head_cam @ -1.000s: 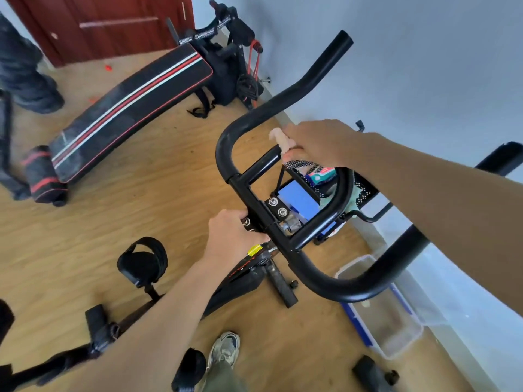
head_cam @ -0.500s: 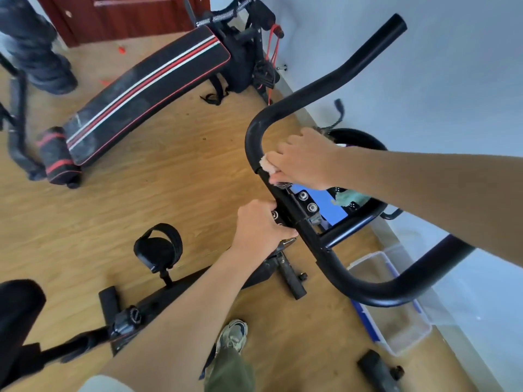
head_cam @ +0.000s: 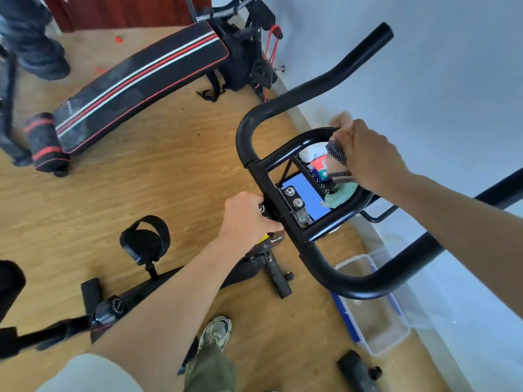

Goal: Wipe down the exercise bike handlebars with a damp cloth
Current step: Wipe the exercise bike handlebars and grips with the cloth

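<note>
While my left hand (head_cam: 249, 219) grips the handlebars (head_cam: 311, 89) at centre, right hand (head_cam: 368, 157) is curled tight round the cloth (head_cam: 336, 154), pressing it on the inner loop (head_cam: 294, 144).

Free air left of the handlebars (head_cam: 311, 86) (wall (head_cam: 438, 80) close on the right); a cluttered basket (head_cam: 314, 173) sits beneath.

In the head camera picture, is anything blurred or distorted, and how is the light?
Head view: the pale cloth gripped by the right hand is smeared by motion blur. Head view: the wide lens stretches things near the frame edges, such as the right forearm. Head view: the light is soft and even, with a faint sheen on the black handlebars and no hard shadows on the floor.
</note>
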